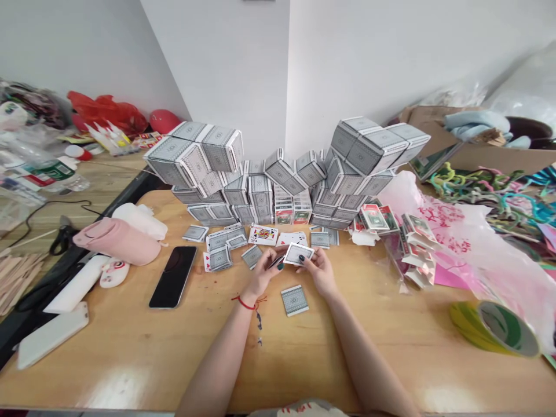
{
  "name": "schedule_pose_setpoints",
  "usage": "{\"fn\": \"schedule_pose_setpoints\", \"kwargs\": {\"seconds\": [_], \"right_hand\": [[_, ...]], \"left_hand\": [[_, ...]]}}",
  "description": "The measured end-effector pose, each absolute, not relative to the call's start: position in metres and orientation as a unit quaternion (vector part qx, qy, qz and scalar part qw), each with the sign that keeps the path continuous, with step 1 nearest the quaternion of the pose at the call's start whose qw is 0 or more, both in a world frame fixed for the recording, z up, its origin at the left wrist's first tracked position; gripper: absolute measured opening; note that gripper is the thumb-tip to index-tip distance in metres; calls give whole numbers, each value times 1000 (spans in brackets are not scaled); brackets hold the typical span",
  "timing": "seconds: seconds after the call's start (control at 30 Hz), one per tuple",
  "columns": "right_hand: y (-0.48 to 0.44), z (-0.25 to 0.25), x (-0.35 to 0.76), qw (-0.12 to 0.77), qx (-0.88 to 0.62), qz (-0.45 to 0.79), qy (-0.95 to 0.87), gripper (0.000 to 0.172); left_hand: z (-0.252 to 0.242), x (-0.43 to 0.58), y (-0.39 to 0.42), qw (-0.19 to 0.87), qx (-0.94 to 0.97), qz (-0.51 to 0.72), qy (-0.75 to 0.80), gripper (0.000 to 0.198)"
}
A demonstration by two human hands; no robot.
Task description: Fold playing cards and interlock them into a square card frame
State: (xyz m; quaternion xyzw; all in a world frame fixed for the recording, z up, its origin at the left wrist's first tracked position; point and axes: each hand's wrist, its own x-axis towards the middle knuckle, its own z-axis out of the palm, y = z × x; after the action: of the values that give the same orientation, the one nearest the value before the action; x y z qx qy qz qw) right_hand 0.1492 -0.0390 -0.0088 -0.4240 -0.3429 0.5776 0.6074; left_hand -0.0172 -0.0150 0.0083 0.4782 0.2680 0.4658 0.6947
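Face-down card (pixel 299 253) pinched between both hands, above the middle of the worktop (pixel 391 347).
Left hand (pixel 262 277) and right hand (pixel 320 272) each closed on one edge; small deck (pixel 294 300) just nearer the front edge, stacked card cubes (pixel 278 185) along the back edge. Likely risk: reaching forward, nudging the stack, toppling it.

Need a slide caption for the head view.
Left hand and right hand hold a face-down card over a wooden table, small deck nearby, stacked card cubes behind.
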Motion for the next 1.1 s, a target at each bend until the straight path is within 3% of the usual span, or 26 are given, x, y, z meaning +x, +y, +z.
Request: {"fn": "schedule_pose_setpoints", "kwargs": {"seconds": [0.13, 0.27, 0.4, 0.5, 0.77, 0.97, 1.1], "right_hand": [[-40, -6, 149, 591, -420, 580, -372, 30], [-40, -6, 150, 589, -411, 591, -367, 30], [-40, -6, 154, 612, -395, 602, -327, 30], [-41, -5, 158, 625, -390, 605, -301, 42], [-44, -5, 162, 612, -382, 627, -293, 51], [-55, -11, 155, 595, -443, 556, -375, 11], [-58, -13, 156, 579, -472, 501, -437, 9]], "left_hand": [[8, -17, -14, 735, 452, 437, 254, 32], [14, -15, -17, 731, 467, 412, 280, 12], [18, -16, -18, 758, 399, 435, 279, 45], [17, -15, -15, 763, 341, 462, 296, 56], [22, 7, -1, 716, 237, 578, 310, 40], [26, 15, 18, 640, 104, 692, 317, 32], [24, 16, 21, 614, 41, 710, 341, 31]]}}
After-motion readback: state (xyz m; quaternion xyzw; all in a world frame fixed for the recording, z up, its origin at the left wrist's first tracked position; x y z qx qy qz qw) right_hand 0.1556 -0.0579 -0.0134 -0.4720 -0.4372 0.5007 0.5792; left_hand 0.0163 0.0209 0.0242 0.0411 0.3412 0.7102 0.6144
